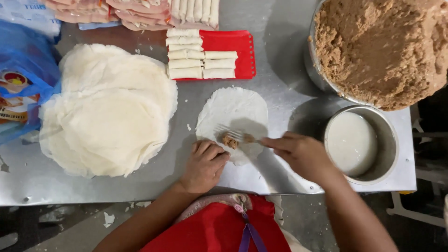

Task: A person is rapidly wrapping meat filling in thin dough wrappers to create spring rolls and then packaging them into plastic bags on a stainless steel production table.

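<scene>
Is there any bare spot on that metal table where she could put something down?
Bare metal table shows between the red tray and the filling tub, and along the near edge below the wrapper stack. Around the single wrapper, both hands and the white-liquid bowl, it's crowded.

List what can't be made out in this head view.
- Big bowl of brown filling: cut off by the top and right edges.
- Fork: handle hidden in the right hand.
- Blue bag: cut off by the left edge.
- Wrapper: near edge covered by the left hand.
</scene>
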